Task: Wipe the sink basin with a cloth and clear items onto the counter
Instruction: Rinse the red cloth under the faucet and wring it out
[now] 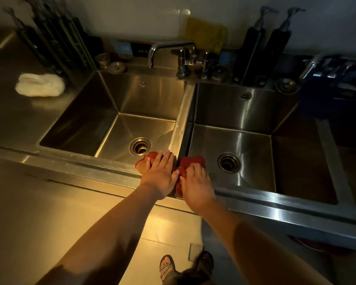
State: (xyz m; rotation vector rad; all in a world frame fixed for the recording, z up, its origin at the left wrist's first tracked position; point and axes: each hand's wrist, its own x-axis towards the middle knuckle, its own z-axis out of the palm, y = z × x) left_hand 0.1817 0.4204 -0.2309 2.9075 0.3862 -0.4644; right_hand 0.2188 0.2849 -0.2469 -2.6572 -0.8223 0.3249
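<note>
Fingers [165, 160] of left hand [162, 176] straight and spread, pressing flat on red cloth [193, 161]. Right hand [195, 188] fingers curled, bunching the same cloth. Cloth draped over near end of divider [181, 120] between left basin [150, 99] and right basin [245, 112]. Faucet [162, 47] behind. White rag [40, 84] on left counter [19, 120].

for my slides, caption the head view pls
Left hand presses and right hand grips a red cloth over the sink divider.
</note>
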